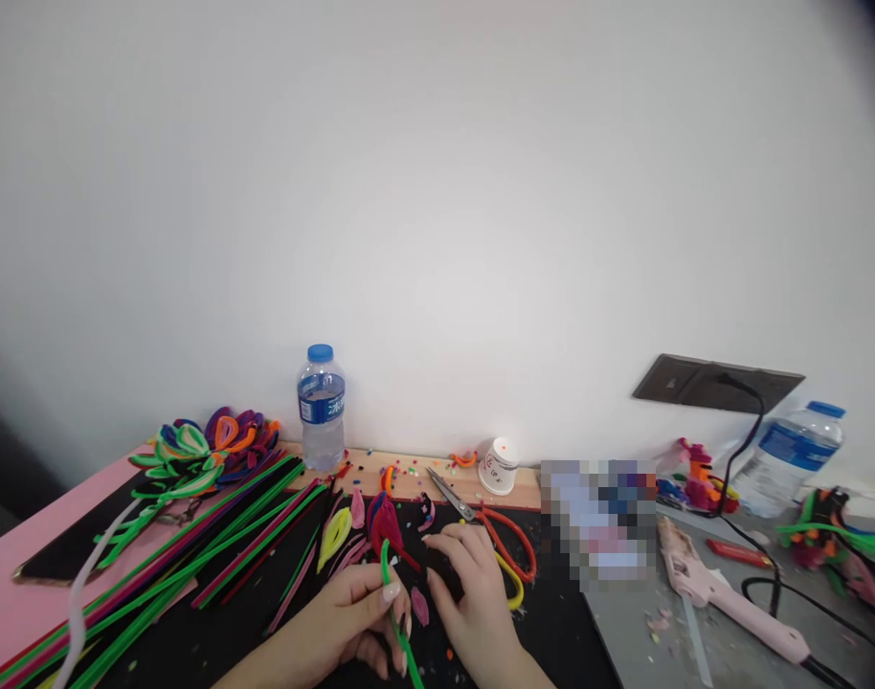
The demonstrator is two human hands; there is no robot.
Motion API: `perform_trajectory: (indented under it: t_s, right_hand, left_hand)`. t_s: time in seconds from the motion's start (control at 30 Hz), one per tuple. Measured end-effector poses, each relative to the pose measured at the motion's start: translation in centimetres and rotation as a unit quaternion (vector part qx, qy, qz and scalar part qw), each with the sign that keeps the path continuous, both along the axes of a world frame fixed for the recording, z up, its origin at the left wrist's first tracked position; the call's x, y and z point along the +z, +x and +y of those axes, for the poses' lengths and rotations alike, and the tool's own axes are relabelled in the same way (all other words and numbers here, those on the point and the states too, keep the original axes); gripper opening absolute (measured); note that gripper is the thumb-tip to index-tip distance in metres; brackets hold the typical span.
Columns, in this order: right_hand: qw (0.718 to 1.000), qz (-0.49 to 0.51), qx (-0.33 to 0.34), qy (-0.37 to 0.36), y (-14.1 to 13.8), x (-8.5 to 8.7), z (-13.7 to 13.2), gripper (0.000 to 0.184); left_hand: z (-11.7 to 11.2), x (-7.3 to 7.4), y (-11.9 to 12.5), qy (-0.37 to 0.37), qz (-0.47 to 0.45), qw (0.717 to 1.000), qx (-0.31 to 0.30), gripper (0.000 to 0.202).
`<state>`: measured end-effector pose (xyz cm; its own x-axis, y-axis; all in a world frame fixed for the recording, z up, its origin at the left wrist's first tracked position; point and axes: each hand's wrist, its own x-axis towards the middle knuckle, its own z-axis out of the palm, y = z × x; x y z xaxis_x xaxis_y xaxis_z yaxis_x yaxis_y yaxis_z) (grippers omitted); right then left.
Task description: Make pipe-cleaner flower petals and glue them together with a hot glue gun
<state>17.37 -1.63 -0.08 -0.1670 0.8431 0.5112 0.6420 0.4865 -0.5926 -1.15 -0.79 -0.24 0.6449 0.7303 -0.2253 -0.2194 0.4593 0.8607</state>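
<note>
My left hand pinches a bright green pipe cleaner between thumb and fingers. Beyond that hand lies a dark red looped pipe-cleaner petal, partly behind the green stem. My right hand is just to the right, its fingers apart and bent low over the black mat, with nothing visible in them. Close beyond it lie scissors with red and yellow handles, partly covered by the hand. Between my hands is a small pink petal, and a yellow looped petal lies farther left.
Long pipe cleaners spread across the left, beside a heap of looped flowers. A water bottle and an upturned paper cup stand by the wall. At right lie a pink glue gun, its black cord and another bottle.
</note>
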Motion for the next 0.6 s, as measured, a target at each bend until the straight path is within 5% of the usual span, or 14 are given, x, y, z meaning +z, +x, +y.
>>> perform_trajectory:
  t_s: [0.17,0.3,0.47,0.6]
  right_hand:
    - [0.996,0.028,0.080,-0.029,-0.3,0.3,-0.2,0.003]
    - [0.987,0.097,0.083,-0.102,-0.5,0.2,-0.3,0.018]
    - [0.920,0.294,0.081,-0.246,-0.6,-0.2,0.1,0.036]
    - [0.881,0.367,0.104,-0.279,-0.6,-0.2,0.5,0.043]
  left_hand:
    - [0.3,0.5,0.0,-0.009,-0.035,0.996,0.087,0.025]
    - [0.8,0.7,-0.1,-0.028,-0.035,0.987,0.154,0.027]
    - [1.1,0.9,-0.1,-0.027,-0.049,0.984,0.170,0.032]
    - [1.0,0.6,0.0,-0.016,-0.060,0.987,0.149,0.038]
